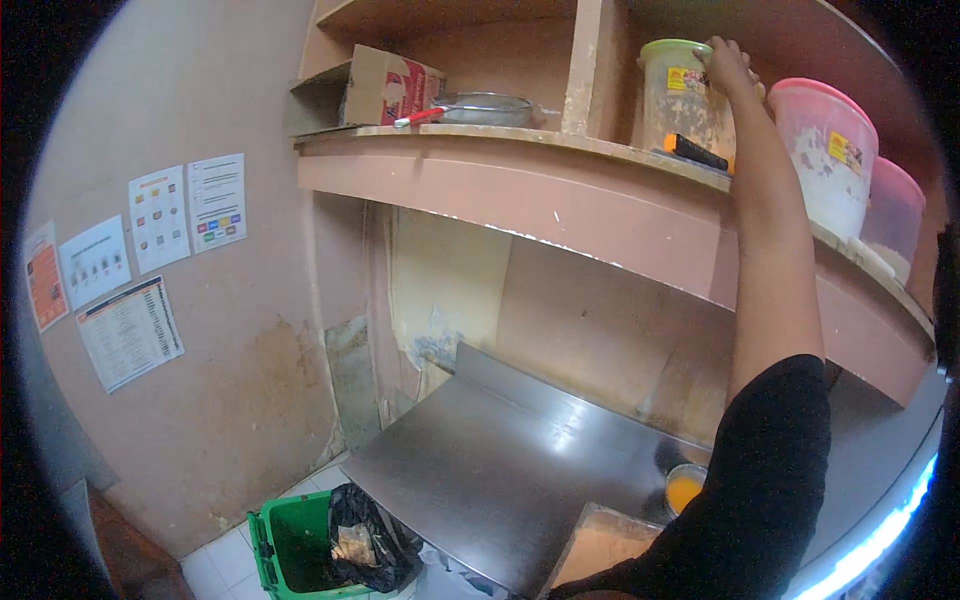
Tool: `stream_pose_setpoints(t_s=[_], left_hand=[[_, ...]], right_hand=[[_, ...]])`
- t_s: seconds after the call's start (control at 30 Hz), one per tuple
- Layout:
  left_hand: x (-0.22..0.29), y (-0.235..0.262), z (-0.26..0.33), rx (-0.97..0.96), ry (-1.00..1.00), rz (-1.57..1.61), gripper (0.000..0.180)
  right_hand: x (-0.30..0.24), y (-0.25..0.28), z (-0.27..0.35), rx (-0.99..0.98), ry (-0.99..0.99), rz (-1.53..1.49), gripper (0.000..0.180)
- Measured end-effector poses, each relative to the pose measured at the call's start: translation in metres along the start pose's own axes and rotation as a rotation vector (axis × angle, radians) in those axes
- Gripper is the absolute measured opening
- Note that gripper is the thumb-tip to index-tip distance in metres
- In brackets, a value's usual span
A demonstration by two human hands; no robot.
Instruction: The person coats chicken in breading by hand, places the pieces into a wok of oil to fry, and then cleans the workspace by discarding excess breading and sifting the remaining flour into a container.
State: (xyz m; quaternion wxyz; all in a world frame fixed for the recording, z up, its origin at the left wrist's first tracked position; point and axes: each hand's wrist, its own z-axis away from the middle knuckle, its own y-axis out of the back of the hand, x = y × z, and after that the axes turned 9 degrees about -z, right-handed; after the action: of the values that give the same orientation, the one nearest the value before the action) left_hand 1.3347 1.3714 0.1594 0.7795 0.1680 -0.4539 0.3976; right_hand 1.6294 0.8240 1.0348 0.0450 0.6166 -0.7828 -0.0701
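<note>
Up on the shelf, my right hand [732,68] grips the rim of a tall clear plastic tub [668,100] with a green top edge. The tub's wall is smeared with brownish residue and carries a yellow label. My bare forearm rises past the shelf's front edge from a black sleeve. Just below the hand, a dark tool with an orange end [695,152] lies at the tub's foot. Beside my wrist stands a pink-rimmed tub [825,150] with white powder in it. My left hand is out of the picture.
Another pink tub [892,215] is farther right. Left of the divider are a cardboard box [385,88] and a red-handled sieve [485,108]. Below, a steel table [500,440] bears a bowl of orange-yellow liquid [684,490] and a tray [605,545]. A green bin [290,535] stands on the floor.
</note>
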Motion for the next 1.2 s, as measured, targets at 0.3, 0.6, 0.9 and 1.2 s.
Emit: stream_pose_setpoints(t_s=[0.3,0.6,0.9,1.2], left_hand=[[-0.021,0.004,0.0,0.003,-0.005,-0.002,0.06],[-0.051,0.099,-0.069,0.064,-0.061,-0.056,0.059],[0.029,0.144,-0.185,-0.063,-0.085,0.035,0.057],[0.121,0.086,-0.213,-0.156,-0.039,0.043,0.052]], right_hand=[[0.015,0.006,-0.036,0.414,0.289,0.15,0.038],[-0.084,0.179,0.036,0.463,0.334,0.193,0.03],[-0.141,0.248,0.366,0.187,0.242,-0.371,0.028],[-0.184,0.179,0.561,-0.129,-0.108,-0.676,0.027]])
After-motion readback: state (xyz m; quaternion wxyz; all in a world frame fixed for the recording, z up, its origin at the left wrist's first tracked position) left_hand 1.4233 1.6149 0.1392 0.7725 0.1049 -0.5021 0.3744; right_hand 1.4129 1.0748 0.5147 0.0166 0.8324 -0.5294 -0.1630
